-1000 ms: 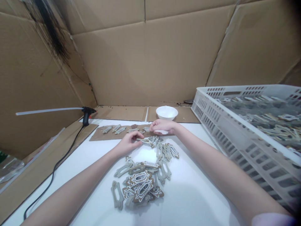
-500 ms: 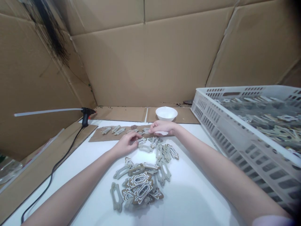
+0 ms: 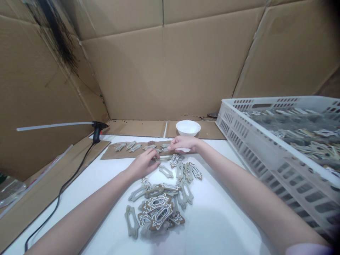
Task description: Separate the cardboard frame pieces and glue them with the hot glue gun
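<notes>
My left hand (image 3: 145,163) is closed on the left end of a small frame-shaped piece (image 3: 163,159) near the cardboard strip's front edge. My right hand (image 3: 183,142) is closed over the strip's right part, with a white scrap (image 3: 183,150) under its fingers. Several grey pieces lie on the cardboard strip (image 3: 107,154). A loose grey piece (image 3: 166,171) rests just right of my left hand. Nearer to me is a heap of brown pieces with white patterns (image 3: 161,216), mixed with plain grey ones.
A white bowl (image 3: 188,128) stands behind my right hand. At the right is a white plastic crate (image 3: 233,132) holding many pieces. A black glue gun (image 3: 96,131) with a long white stick and a cable is at the left. Cardboard walls (image 3: 170,71) enclose the table.
The piece at my left fingertips has tilted from showing its white pattern to nearly edge-on. The grey piece below it has turned and shifted slightly toward me. My right hand has hardly moved.
</notes>
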Demonstrator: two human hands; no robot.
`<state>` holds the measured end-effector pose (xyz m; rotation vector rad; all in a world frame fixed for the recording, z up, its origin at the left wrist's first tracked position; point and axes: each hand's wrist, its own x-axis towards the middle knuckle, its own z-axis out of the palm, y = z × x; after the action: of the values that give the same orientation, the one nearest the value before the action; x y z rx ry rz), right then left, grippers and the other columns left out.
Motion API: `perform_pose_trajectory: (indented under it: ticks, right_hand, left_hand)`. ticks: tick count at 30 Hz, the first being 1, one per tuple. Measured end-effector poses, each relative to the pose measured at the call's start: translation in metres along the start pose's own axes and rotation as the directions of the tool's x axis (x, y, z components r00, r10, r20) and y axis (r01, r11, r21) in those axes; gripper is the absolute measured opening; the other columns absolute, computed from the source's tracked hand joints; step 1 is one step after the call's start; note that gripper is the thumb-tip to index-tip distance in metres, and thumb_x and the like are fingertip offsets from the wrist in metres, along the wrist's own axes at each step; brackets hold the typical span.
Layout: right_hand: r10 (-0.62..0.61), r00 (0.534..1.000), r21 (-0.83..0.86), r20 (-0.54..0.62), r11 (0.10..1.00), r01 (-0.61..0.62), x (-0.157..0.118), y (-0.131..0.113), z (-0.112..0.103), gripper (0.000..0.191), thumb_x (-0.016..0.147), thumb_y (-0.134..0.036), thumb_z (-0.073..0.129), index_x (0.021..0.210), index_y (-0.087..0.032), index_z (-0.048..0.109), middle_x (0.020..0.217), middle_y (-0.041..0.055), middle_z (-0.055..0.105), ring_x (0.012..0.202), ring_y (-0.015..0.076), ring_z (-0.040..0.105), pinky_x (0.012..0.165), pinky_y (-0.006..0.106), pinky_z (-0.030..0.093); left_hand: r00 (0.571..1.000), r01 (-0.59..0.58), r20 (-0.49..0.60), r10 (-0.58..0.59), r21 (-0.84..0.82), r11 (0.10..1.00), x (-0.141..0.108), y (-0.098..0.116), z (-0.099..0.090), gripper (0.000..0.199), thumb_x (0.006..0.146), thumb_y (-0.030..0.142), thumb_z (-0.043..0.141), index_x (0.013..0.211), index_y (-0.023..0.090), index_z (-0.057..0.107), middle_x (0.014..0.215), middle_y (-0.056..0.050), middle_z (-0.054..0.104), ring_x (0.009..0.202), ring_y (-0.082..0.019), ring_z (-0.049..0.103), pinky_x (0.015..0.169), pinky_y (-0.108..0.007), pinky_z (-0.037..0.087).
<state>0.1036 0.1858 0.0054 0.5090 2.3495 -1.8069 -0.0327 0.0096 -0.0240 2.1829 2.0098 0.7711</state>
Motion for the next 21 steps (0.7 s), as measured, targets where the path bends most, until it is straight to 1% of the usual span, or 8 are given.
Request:
perform_pose_trajectory:
  ticks: [3,6,8,12,16,19,21]
  right_hand:
    - [0.008,1.000,-0.027,0.001,1.000,-0.008,-0.002,-0.002,0.001,0.037,0.063,-0.045,0.064,0.053,-0.016,0.045,0.039,-0.0072,0.042,0.033,0.0020,0.031,0.033,0.018,0.021]
    - [0.014,1.000,-0.065,0.000,0.998,-0.014,-0.002,-0.003,0.002,0.037,0.062,-0.046,0.063,0.052,-0.015,0.045,0.040,-0.0072,0.041,0.034,0.0020,0.031,0.034,0.018,0.023]
    - [0.016,1.000,-0.096,-0.006,0.995,-0.017,-0.001,-0.003,0.003,0.037,0.062,-0.046,0.064,0.053,-0.015,0.046,0.042,-0.0070,0.042,0.036,0.0022,0.032,0.035,0.018,0.025]
    - [0.012,1.000,-0.174,-0.010,0.985,-0.014,0.004,-0.002,0.008,0.034,0.060,-0.045,0.065,0.055,-0.015,0.048,0.046,-0.0065,0.042,0.039,0.0031,0.034,0.037,0.018,0.026]
    - [-0.001,0.999,-0.286,-0.033,0.958,-0.009,0.008,-0.004,0.015,0.031,0.058,-0.044,0.066,0.057,-0.015,0.055,0.047,-0.0049,0.043,0.042,0.0044,0.033,0.038,0.019,0.024]
    - [-0.020,0.997,-0.361,-0.071,0.932,-0.007,0.007,-0.007,0.020,0.028,0.058,-0.042,0.067,0.057,-0.015,0.056,0.047,-0.0044,0.043,0.044,0.0054,0.032,0.039,0.020,0.022]
    - [-0.037,0.995,-0.400,-0.096,0.917,-0.005,0.006,-0.010,0.023,0.028,0.058,-0.042,0.066,0.056,-0.016,0.055,0.046,-0.0047,0.041,0.044,0.0058,0.031,0.039,0.020,0.022]
  left_hand:
    - [0.999,-0.017,0.032,0.018,-0.009,1.000,0.000,0.002,-0.003,0.016,0.075,0.027,0.047,0.089,0.020,0.049,0.090,-0.005,0.051,0.078,-0.017,0.049,0.071,-0.027,0.039]
    - [0.999,-0.012,0.045,0.012,0.006,1.000,0.000,0.001,-0.004,0.021,0.075,0.027,0.047,0.095,0.020,0.049,0.091,-0.006,0.051,0.082,-0.018,0.049,0.073,-0.028,0.039]
    - [0.999,-0.002,0.047,0.002,0.016,1.000,0.000,0.000,-0.003,0.021,0.076,0.027,0.046,0.095,0.019,0.050,0.090,-0.006,0.051,0.082,-0.018,0.050,0.074,-0.028,0.039]
    - [1.000,0.018,0.025,-0.019,0.022,1.000,0.001,-0.003,0.000,0.016,0.075,0.028,0.046,0.088,0.018,0.050,0.080,-0.004,0.051,0.073,-0.016,0.049,0.068,-0.026,0.039]
    - [0.997,0.075,-0.033,-0.074,0.023,0.997,0.001,-0.003,0.003,0.014,0.073,0.028,0.049,0.084,0.019,0.048,0.070,0.000,0.050,0.062,-0.013,0.046,0.057,-0.022,0.035]
    - [0.992,0.106,-0.066,-0.107,-0.022,0.994,-0.001,-0.002,0.006,0.013,0.073,0.028,0.049,0.082,0.019,0.046,0.061,0.003,0.046,0.053,-0.009,0.041,0.052,-0.020,0.033]
    - [0.991,0.107,-0.079,-0.112,-0.061,0.992,-0.001,0.000,0.006,0.012,0.073,0.028,0.049,0.080,0.019,0.045,0.060,0.005,0.045,0.051,-0.008,0.039,0.050,-0.019,0.032]
